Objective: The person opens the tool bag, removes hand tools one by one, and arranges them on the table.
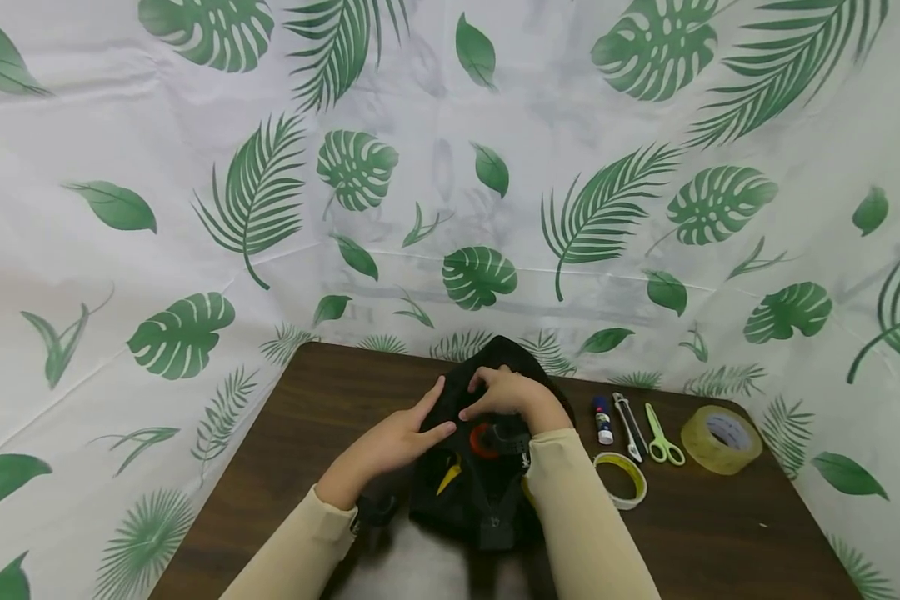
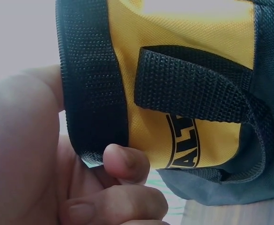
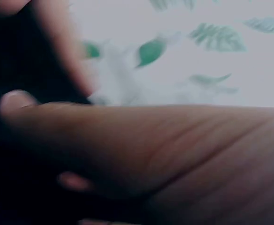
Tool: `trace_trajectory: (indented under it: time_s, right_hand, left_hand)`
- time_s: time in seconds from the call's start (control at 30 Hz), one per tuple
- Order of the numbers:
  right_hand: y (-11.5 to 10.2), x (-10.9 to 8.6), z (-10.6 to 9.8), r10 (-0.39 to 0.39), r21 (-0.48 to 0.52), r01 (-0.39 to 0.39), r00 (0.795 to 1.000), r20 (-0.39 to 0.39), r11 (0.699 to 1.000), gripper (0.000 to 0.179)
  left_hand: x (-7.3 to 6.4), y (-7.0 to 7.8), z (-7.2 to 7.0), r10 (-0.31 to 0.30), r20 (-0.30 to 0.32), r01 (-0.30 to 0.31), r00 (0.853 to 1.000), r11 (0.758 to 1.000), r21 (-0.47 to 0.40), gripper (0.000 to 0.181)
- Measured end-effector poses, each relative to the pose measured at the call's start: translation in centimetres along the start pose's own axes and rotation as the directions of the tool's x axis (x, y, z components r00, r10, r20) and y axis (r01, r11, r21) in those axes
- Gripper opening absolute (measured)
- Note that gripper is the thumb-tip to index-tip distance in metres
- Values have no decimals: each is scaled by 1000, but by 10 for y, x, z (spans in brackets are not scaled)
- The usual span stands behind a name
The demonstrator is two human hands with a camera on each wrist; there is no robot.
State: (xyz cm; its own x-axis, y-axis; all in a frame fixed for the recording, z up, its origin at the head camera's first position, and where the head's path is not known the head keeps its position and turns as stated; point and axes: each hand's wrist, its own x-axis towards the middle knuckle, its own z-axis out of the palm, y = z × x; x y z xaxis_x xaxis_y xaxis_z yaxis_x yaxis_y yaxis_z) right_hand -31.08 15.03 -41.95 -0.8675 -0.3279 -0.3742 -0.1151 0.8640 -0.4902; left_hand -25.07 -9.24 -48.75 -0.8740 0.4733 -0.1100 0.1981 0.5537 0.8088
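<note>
A black and yellow tool bag [image 1: 461, 508] stands on the table between both hands. My left hand [image 1: 386, 446] is at its left side; in the left wrist view, its curled fingers [image 2: 127, 164] grip the black webbing rim [image 2: 92, 79]. Beside that rim is a yellow panel [image 2: 211, 140] with a webbing loop [image 2: 188, 86]. My right hand [image 1: 506, 396] holds the bag's black upper fabric with bent fingers, its thumb turned toward the left hand. The right wrist view is blurred, with the thumb [image 3: 17, 103] against dark fabric. A red ring-shaped part [image 1: 482, 440] shows below the right hand.
Right of the bag lie a glue stick [image 1: 603, 421], a utility knife [image 1: 630, 427], green-handled scissors [image 1: 656, 433] and a roll of clear packing tape [image 1: 742, 454]. A roll of masking tape [image 1: 630, 504] lies near the right forearm. A leaf-patterned sheet [image 1: 420, 225] hangs behind the table [image 1: 285, 467].
</note>
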Motion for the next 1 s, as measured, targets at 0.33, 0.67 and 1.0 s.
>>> trace_trajectory:
  time_s: [0.33, 0.67, 1.0]
  right_hand:
    - [61, 26, 43, -15, 206, 25, 999, -48, 978, 67]
    - [101, 22, 60, -66, 375, 54, 998, 17, 925, 75]
    - [121, 21, 69, -149, 453, 129, 989, 8, 882, 83]
  left_hand:
    - [2, -1, 0, -31, 14, 31, 999, 999, 21, 92]
    - [4, 0, 7, -19, 49, 17, 999, 999, 44, 91]
    - [4, -2, 7, -32, 63, 30, 997, 999, 43, 89]
